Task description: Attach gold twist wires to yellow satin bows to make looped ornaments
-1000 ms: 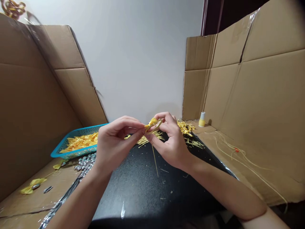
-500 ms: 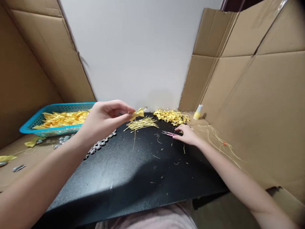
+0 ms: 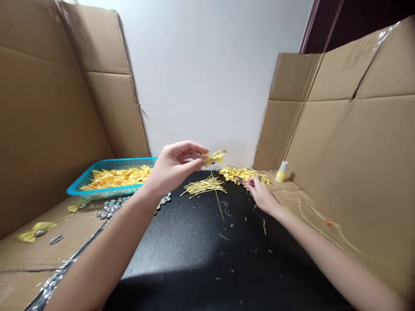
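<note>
My left hand (image 3: pixel 175 166) is closed, thumb and fingertips pinching a yellow ribbon bow (image 3: pixel 216 159) with a looped gold cord on it. A thin thread (image 3: pixel 220 205) dangles below the bow. Under that bow, a bundle of gold cord pieces (image 3: pixel 205 186) lies on the black tabletop (image 3: pixel 194 242). My right hand (image 3: pixel 262 195) grips a pair of small pink-handled scissors (image 3: pixel 248 183), their dark blades pointing left. Just behind the blades is a heap of finished-looking yellow bows (image 3: pixel 231 173) with gold loops.
A blue basket (image 3: pixel 74 190) of yellow ribbon pieces stands at the left. Silver beads (image 3: pixel 112 207) lie before it, partly behind my left forearm. A thread spool (image 3: pixel 281 172) stands at the back right, near loose pale thread (image 3: pixel 311 209). Cardboard walls (image 3: pixel 366 142) flank both sides.
My right hand has picked up the scissors from the tabletop and moved them toward the heap of bows. My left hand still pinches its bow. The camera view has shifted.
</note>
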The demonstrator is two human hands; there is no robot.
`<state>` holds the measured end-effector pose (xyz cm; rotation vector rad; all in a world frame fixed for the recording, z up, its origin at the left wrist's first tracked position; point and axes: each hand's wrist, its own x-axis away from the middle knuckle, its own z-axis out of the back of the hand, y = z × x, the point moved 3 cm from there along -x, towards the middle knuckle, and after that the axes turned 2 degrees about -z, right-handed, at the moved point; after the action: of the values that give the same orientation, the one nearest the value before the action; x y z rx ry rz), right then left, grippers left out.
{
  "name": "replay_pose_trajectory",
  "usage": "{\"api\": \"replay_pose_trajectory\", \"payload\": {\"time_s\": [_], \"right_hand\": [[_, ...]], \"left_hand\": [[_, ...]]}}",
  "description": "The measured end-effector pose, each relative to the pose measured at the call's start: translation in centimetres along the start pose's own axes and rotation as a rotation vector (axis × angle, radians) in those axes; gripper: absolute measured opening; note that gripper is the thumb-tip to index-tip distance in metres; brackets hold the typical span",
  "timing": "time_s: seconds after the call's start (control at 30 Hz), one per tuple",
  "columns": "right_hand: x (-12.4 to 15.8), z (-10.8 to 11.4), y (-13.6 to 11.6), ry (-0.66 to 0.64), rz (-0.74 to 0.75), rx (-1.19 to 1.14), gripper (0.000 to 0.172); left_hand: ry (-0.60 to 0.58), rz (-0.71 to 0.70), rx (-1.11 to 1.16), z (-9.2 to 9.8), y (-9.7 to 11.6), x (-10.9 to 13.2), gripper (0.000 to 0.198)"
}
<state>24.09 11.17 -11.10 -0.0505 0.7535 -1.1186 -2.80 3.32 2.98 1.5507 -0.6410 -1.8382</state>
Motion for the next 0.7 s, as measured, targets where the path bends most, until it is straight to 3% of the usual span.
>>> {"api": "replay_pose_trajectory", "payload": {"time_s": [0.07, 0.17, 0.27, 0.37, 0.5, 0.7], "right_hand": [[-0.6, 2.6, -2.0, 0.119, 0.069, -0.053, 0.018], [-0.2, 6.6, -6.5, 0.457, 0.450, -0.192, 0.023], [0.5, 8.1, -10.1, 0.573, 0.698, -0.118, 0.030], [0.4, 7.8, -11.6, 0.609, 0.750, 0.059, 0.031], [0.1, 7.2, -11.7, 0.650, 0.743, 0.189, 0.024], [-0.1, 7.5, -11.6, 0.637, 0.732, 0.139, 0.025]], "left_hand": [[-0.003, 0.002, 0.020, -0.2, 0.0, 0.1, 0.011], [-0.011, -0.009, 0.022, -0.6, 0.1, 0.3, 0.011], [-0.017, -0.040, -0.016, -0.9, 0.2, 0.8, 0.010], [-0.018, -0.064, -0.044, -1.1, 0.3, 1.2, 0.011], [-0.012, -0.044, -0.019, -1.2, 0.4, 1.4, 0.011], [-0.009, 0.023, 0.035, -1.2, 0.4, 1.2, 0.012]]}}
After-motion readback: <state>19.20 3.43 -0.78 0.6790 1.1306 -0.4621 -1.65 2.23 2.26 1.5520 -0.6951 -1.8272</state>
